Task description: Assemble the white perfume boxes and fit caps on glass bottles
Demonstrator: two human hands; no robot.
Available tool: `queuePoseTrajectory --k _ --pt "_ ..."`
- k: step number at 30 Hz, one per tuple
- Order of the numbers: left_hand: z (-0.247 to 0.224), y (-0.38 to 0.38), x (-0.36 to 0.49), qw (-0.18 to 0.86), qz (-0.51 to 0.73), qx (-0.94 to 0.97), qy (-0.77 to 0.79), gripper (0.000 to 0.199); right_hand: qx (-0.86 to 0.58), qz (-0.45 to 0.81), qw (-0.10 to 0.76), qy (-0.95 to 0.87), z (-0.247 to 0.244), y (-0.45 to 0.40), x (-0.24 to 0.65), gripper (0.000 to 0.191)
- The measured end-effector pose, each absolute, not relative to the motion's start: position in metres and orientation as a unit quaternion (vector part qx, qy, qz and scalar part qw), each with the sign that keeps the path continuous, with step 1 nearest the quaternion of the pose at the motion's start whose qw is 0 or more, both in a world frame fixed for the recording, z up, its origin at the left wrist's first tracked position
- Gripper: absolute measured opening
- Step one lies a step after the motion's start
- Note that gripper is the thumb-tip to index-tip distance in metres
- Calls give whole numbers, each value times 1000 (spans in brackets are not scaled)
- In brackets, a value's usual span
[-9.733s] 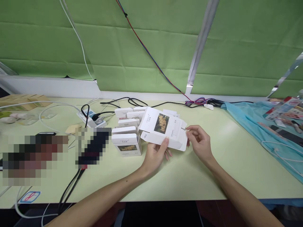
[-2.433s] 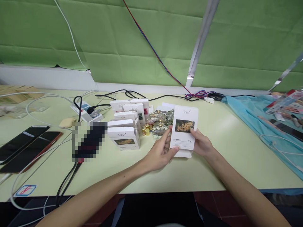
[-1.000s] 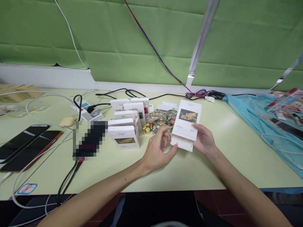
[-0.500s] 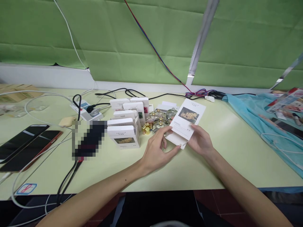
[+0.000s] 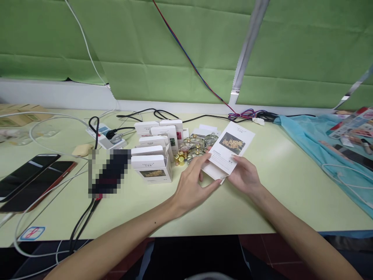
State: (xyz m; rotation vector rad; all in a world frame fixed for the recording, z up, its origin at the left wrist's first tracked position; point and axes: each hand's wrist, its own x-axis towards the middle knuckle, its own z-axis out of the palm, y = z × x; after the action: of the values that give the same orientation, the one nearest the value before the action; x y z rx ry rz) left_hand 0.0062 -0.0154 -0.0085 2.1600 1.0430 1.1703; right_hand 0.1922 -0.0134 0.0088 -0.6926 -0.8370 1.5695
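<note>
Between my hands is a white cardboard box (image 5: 223, 159) with a yellow flower picture, tilted above the table, its near end flap folded out. My left hand (image 5: 192, 181) grips its left edge, the thumb at the flap's lower corner. My right hand (image 5: 244, 175) holds the right side, with fingers partly hidden behind the box. Left of my hands several similar white boxes (image 5: 151, 169) stand upright. Just behind my left hand lie round glass bottles (image 5: 194, 144) with gold tops, and small gold caps (image 5: 181, 160) sit beside them.
A power strip (image 5: 106, 136) with black and white cables lies behind left. Two phones (image 5: 29, 175) rest at the far left. A blue cloth (image 5: 309, 136) covers the right side, with packages and a phone on it. A green curtain (image 5: 175, 50) hangs behind the table.
The box has tipped slightly, its lower end shifting a little to the left. My right hand has moved slightly left with it; my left hand keeps its hold.
</note>
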Motion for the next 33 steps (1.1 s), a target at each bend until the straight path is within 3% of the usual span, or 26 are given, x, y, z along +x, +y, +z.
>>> queuePoseTrajectory --k 21,33 --pt "-8 -14 7 221 458 750 423 62 -283 696 595 -287 5 -17 185 43" --pt "-9 -14 8 229 480 746 401 58 -272 704 589 -289 5 -17 185 50"
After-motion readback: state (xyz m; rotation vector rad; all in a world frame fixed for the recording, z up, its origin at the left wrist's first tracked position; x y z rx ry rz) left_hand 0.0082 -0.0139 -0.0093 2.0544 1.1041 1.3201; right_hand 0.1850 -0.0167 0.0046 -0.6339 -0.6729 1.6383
